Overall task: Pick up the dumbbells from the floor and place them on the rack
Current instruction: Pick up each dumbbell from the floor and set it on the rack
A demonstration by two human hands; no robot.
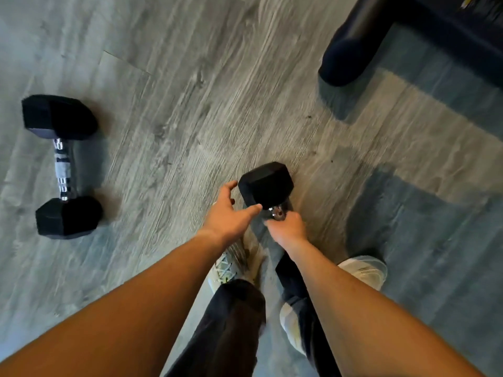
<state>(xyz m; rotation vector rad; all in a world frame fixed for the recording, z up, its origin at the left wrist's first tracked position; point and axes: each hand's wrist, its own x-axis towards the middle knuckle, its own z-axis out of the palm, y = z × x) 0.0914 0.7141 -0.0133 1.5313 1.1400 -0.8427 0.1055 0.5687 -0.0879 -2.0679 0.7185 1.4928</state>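
A black hex dumbbell [265,186] is held above the floor at the middle of the view, one head pointing up and away. My right hand [285,227] is shut on its chrome handle, hiding most of the handle; the lower head is hidden too. My left hand [228,213] is open right beside the upper head, fingers spread, a fingertip touching the head's lower edge. A second black hex dumbbell [64,167] with a chrome handle lies flat on the floor at the far left, apart from both hands.
The floor is grey wood-look planks [190,91]. A dark padded foot of gym equipment [351,50] stands at the upper right. My two feet in pale sneakers [364,270] and dark trousers are below the hands.
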